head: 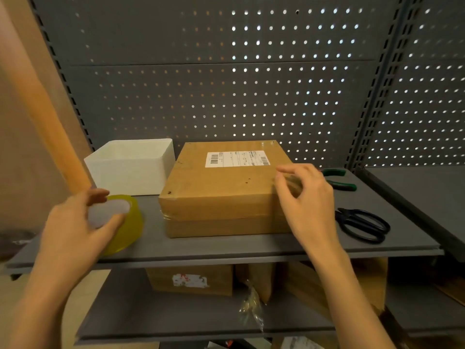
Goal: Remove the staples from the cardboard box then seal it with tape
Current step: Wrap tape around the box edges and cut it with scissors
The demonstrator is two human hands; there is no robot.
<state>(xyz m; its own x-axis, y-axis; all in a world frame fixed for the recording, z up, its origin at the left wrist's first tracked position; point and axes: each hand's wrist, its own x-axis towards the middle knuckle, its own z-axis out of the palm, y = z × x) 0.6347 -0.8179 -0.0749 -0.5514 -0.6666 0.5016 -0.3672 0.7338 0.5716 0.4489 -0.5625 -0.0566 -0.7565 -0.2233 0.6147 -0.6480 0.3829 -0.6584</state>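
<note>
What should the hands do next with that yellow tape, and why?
Probably carry the tape roll gripped by the left hand over to the cardboard box. The roll is off to the box's left, and the right hand hovers by the box's right edge, fingers loosely curled.

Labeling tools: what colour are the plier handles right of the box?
Green, on the pliers behind the right hand; head view.

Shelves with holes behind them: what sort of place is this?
Probably a stockroom or packing corner: grey metal shelf with pegboard backing, labelled box, more boxes stored below, tape and scissors at hand.
</note>
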